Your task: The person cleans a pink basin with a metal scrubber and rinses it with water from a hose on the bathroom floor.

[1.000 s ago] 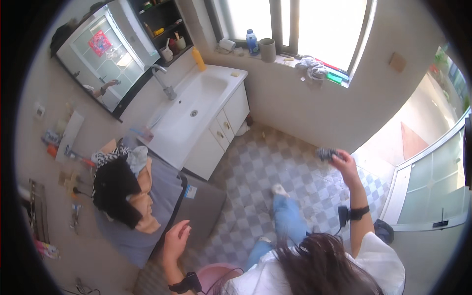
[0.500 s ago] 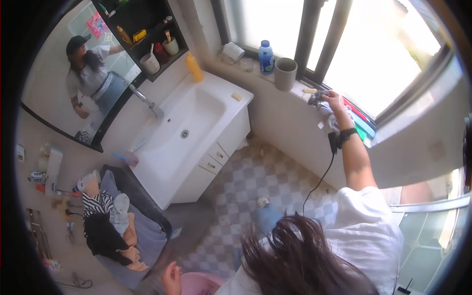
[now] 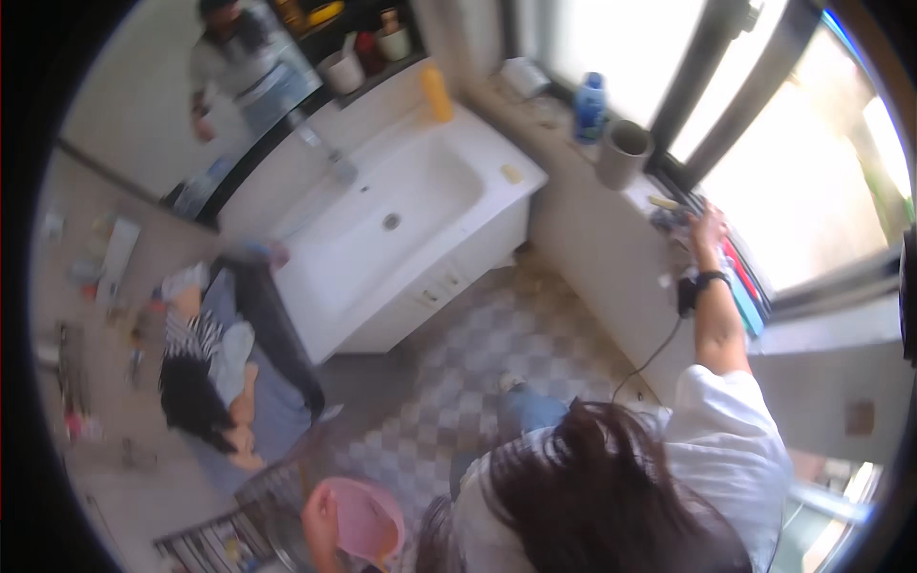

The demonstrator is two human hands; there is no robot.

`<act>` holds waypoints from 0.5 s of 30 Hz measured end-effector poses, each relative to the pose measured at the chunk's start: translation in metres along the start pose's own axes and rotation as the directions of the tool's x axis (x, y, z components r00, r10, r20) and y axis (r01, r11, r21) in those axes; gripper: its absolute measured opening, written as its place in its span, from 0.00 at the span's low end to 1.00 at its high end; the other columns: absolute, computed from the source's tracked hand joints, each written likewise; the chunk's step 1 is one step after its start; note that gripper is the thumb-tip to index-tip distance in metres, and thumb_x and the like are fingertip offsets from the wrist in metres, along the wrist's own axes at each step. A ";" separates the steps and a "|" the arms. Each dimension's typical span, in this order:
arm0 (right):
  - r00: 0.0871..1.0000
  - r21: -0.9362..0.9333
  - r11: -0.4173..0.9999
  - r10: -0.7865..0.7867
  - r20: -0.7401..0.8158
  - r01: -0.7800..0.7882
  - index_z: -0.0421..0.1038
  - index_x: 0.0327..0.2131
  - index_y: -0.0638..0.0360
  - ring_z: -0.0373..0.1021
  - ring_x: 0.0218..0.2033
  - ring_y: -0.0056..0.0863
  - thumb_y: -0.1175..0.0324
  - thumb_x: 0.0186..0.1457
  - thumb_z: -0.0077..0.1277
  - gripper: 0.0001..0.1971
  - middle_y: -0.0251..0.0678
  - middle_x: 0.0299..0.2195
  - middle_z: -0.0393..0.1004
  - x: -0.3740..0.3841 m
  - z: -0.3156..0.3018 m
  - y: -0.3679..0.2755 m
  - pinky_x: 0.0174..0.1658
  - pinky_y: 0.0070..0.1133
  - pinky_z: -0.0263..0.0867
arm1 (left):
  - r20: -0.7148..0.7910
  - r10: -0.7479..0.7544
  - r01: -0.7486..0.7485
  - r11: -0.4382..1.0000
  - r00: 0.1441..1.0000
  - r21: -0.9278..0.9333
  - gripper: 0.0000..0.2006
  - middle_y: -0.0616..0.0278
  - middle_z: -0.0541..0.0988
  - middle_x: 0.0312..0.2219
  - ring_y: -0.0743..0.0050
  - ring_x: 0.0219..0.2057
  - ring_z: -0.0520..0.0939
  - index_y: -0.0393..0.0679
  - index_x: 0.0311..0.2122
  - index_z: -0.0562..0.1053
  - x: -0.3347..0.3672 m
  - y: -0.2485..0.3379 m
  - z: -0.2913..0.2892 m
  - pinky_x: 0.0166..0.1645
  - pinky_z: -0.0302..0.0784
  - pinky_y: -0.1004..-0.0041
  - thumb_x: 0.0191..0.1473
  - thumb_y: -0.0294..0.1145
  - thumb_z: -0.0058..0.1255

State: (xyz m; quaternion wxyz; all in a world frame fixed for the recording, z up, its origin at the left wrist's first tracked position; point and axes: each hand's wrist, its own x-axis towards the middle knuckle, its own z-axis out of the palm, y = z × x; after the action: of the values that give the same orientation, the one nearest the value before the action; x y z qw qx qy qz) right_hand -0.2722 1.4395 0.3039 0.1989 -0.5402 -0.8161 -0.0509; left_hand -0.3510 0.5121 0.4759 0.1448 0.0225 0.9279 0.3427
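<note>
My right hand (image 3: 709, 229) reaches to the window sill, blurred, beside a dark grey crumpled thing (image 3: 671, 219) whose kind I cannot make out. How its fingers are set is smeared. Below that hand, a black device (image 3: 686, 296) with a cord hangs near my wrist. Red and teal flat items (image 3: 750, 296) lie along the sill to its right. At the lower left, my left hand (image 3: 323, 511) is closed at the left rim of a pink basin (image 3: 368, 516). Part of the basin's rim is hidden by the hand.
A white washbasin (image 3: 411, 201) on a cabinet stands ahead. Clothes (image 3: 196, 387) are heaped on a grey-and-black container at the left. A grey cup (image 3: 625, 158) and blue bottle (image 3: 590, 110) stand on the sill. A yellow bottle (image 3: 437, 94) stands behind the washbasin.
The view has turned, so the room sits further right and lower. My left hand has come to the pink basin's rim, and more of the basin shows. My right hand stays at the sill.
</note>
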 end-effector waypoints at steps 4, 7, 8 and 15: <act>0.987 0.234 0.968 -0.052 -0.151 0.086 0.75 0.49 0.48 0.73 0.47 0.35 0.62 0.47 0.59 0.22 0.35 0.45 0.77 0.006 -0.029 0.018 0.52 0.28 0.66 | -0.005 0.022 -0.022 0.998 1.000 0.054 0.13 0.54 0.80 0.40 0.68 0.42 0.80 0.35 0.48 0.74 0.012 0.035 -0.006 0.48 0.73 0.73 0.58 0.26 0.50; 0.938 0.668 0.732 -0.312 0.150 0.136 0.73 0.50 0.54 0.73 0.47 0.34 0.67 0.57 0.51 0.16 0.39 0.44 0.78 -0.003 -0.056 -0.001 0.52 0.28 0.65 | -0.060 -0.057 0.057 0.998 0.997 0.009 0.13 0.55 0.80 0.39 0.70 0.41 0.80 0.35 0.47 0.73 -0.005 0.058 -0.010 0.47 0.73 0.74 0.58 0.26 0.50; 0.887 0.713 0.691 -0.397 0.235 0.121 0.74 0.48 0.56 0.71 0.49 0.35 0.67 0.58 0.51 0.15 0.41 0.44 0.76 -0.027 -0.093 -0.040 0.54 0.28 0.63 | -0.070 -0.057 0.057 0.998 0.996 0.004 0.13 0.55 0.80 0.39 0.70 0.40 0.80 0.35 0.47 0.73 -0.021 0.055 -0.016 0.46 0.73 0.74 0.58 0.26 0.51; 0.618 0.198 0.646 -0.764 0.188 0.738 0.68 0.53 0.44 0.48 0.66 0.44 0.59 0.58 0.52 0.19 0.37 0.64 0.57 -0.140 -0.245 -0.211 0.64 0.45 0.45 | -0.305 -0.081 0.069 0.996 0.949 -0.051 0.10 0.53 0.79 0.34 0.67 0.37 0.80 0.37 0.44 0.74 -0.140 -0.061 -0.010 0.44 0.73 0.71 0.58 0.28 0.50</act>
State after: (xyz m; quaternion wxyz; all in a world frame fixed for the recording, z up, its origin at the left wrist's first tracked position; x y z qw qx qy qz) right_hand -0.3496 1.1591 0.5031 0.0797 -0.1404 -0.9867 -0.0183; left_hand -0.2169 0.4389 0.4794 0.0124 -0.0690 0.9324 0.3547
